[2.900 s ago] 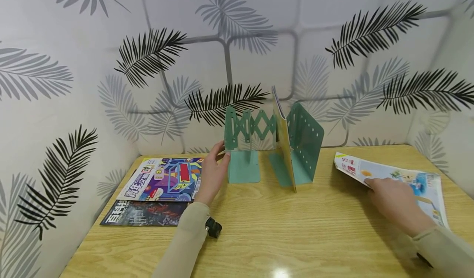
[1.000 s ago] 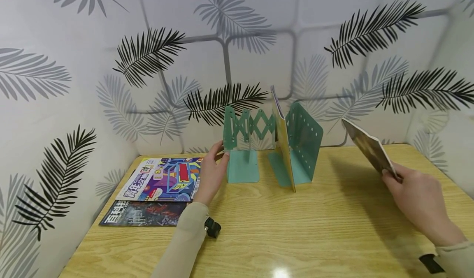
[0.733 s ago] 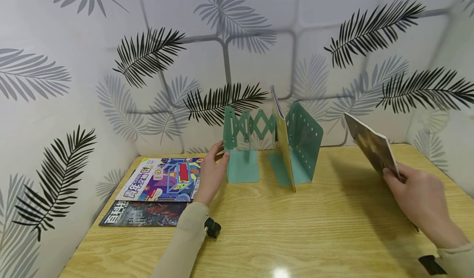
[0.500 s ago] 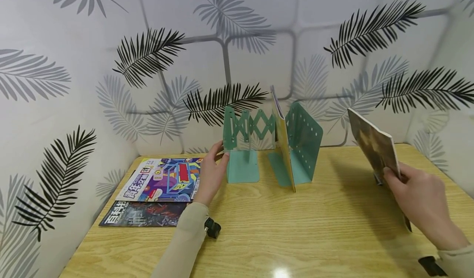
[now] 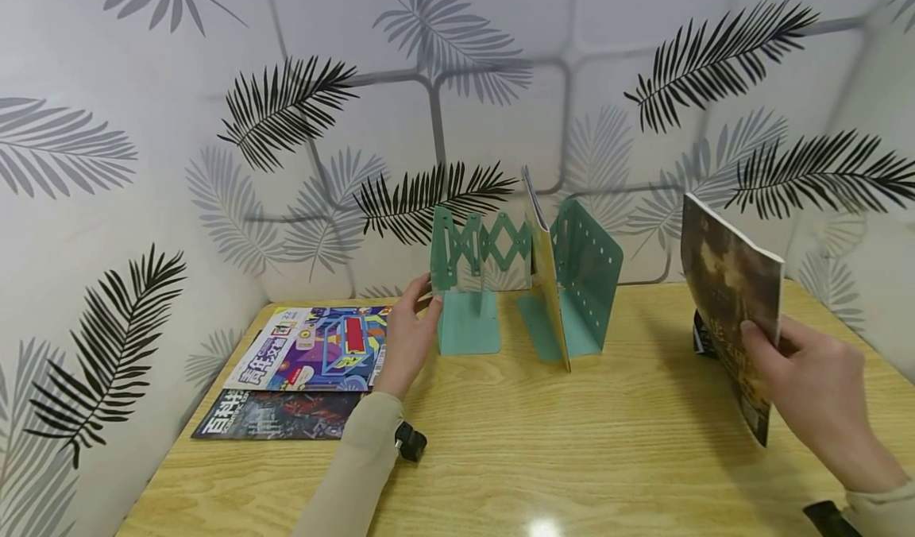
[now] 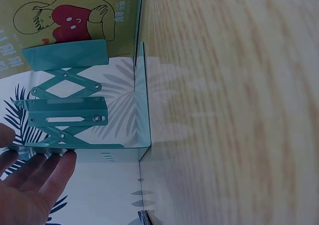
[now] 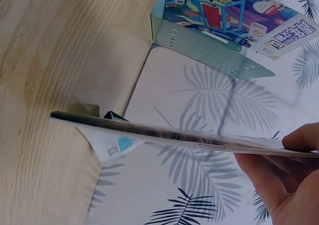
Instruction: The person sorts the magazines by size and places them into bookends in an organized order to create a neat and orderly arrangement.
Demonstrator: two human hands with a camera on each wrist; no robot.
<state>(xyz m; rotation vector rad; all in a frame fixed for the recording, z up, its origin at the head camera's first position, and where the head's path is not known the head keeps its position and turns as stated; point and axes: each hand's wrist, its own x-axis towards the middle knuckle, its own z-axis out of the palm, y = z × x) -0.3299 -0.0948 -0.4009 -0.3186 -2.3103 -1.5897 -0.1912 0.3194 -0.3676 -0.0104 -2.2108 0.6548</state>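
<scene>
My right hand (image 5: 822, 394) holds a magazine (image 5: 732, 291) upright by its near edge at the right, thumb on the dark brown cover and fingers behind. The right wrist view shows that magazine (image 7: 174, 135) nearly edge-on, with a white flap (image 7: 112, 145) bearing a QR code below it. My left hand (image 5: 407, 334) grips the left end plate of a green expanding bookend (image 5: 468, 326); in the left wrist view its fingers (image 6: 57, 177) lie against the plate's outer side and the thumb is across it. Inside the bookend, a magazine with a yellow cover (image 6: 30, 35) stands leaning near the right end.
On the table (image 5: 572, 457), a colourful magazine (image 5: 314, 346) overlaps a dark magazine (image 5: 279, 414) at the left. Leaf-patterned walls (image 5: 500, 124) close off the back and sides. A small dark object (image 5: 704, 337) shows behind the magazine in my right hand.
My right hand has lifted the magazine from lying nearly flat and turned it upright, its dark brown cover now facing left. The left hand stays at the bookend.
</scene>
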